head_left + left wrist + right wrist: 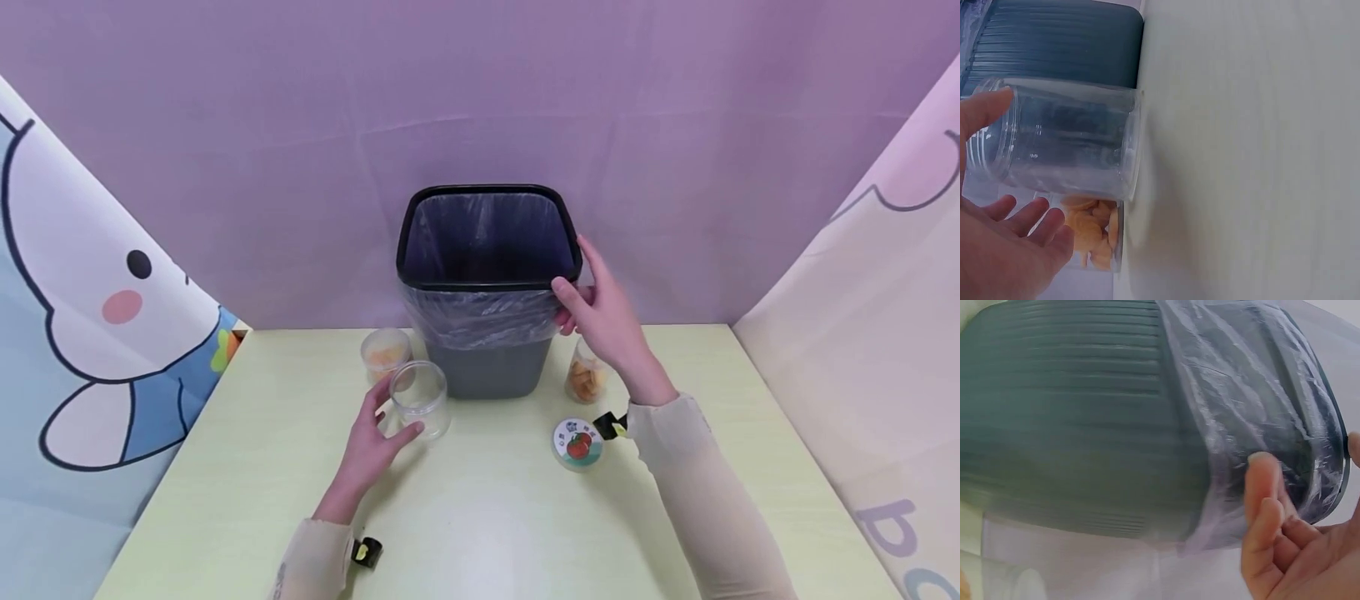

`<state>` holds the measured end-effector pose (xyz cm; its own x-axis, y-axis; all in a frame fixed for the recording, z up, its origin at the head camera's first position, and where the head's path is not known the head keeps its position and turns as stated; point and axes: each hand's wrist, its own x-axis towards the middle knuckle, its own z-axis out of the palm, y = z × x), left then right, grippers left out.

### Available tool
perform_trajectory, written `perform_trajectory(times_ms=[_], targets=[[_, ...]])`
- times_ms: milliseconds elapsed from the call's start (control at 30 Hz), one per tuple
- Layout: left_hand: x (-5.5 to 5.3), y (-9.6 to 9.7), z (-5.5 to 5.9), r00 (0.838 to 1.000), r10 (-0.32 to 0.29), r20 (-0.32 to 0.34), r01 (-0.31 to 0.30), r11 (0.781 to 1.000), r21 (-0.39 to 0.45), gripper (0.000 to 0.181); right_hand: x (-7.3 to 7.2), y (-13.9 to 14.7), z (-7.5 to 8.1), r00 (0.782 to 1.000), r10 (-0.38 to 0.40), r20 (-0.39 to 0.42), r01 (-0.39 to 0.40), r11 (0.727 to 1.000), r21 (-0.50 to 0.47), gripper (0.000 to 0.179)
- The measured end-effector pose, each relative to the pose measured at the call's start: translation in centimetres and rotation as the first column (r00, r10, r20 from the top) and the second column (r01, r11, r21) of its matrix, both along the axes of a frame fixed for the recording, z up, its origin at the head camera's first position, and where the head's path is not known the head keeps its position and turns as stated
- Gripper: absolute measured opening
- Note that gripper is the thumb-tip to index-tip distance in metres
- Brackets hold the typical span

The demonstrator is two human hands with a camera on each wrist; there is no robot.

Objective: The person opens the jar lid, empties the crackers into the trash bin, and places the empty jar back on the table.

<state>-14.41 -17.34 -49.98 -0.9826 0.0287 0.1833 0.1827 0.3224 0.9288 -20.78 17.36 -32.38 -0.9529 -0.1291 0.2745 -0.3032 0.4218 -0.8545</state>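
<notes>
A grey trash can (487,373) with a black rim stands at the back middle, lined with a clear plastic bag (480,321) folded over its edge. My right hand (611,325) holds the rim at its front right corner, with curled fingers against the bag in the right wrist view. My left hand (366,454) is around a clear, lidless, empty-looking jar (1072,137) standing upright in front of the can. Its thumb lies at the jar's mouth, and the other fingers are spread loosely on the opposite side; whether they touch it I cannot tell.
Behind the empty jar, left of the can, stands a clear tub (384,348) of orange pieces. A jar of brown pieces (587,379) stands right of the can. In front of it lies a round tomato-picture lid (577,443). Purple cloth (300,167) hangs behind the table (480,517).
</notes>
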Motion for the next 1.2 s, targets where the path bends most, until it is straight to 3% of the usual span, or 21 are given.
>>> perform_trajectory(times_ms=[200, 467, 667, 733, 933, 1100, 1200], targets=[[0.6, -0.7, 0.0, 0.999, 0.030, 0.028, -0.031, 0.999, 0.012, 0.077, 0.5, 0.8, -1.9, 0.992, -0.043, -0.119, 0.037, 0.998, -0.045, 0.059], [1.8, -1.6, 0.1, 0.993, 0.061, 0.104, -0.065, 0.997, 0.036, 0.059, 0.7, 2.6, -5.3, 0.971, -0.139, -0.197, 0.139, 0.990, -0.017, 0.044], [2.3, -1.8, 0.1, 0.983, 0.070, 0.171, -0.077, 0.996, 0.039, 0.054, 0.8, 3.6, -8.0, 0.967, -0.189, -0.172, 0.184, 0.982, -0.047, 0.038], [2.4, -1.8, 0.0, 0.982, 0.072, 0.173, -0.079, 0.996, 0.034, 0.052, 0.4, 4.2, -9.5, 0.964, -0.201, -0.175, 0.194, 0.979, -0.057, 0.039], [2.9, -1.8, -0.1, 0.976, 0.043, 0.214, -0.056, 0.997, 0.052, 0.047, 0.5, 5.2, -12.0, 0.955, -0.230, -0.186, 0.224, 0.973, -0.054, 0.050], [3.4, -1.8, -0.1, 0.970, 0.015, 0.242, -0.034, 0.997, 0.074, 0.043, 0.7, 5.6, -13.5, 0.972, -0.216, -0.090, 0.210, 0.975, -0.075, 0.071], [3.7, -1.7, 0.0, 0.969, -0.008, 0.247, -0.014, 0.996, 0.088, 0.041, 1.2, 5.4, -13.6, 0.982, -0.190, -0.011, 0.188, 0.976, -0.114, 0.082]])
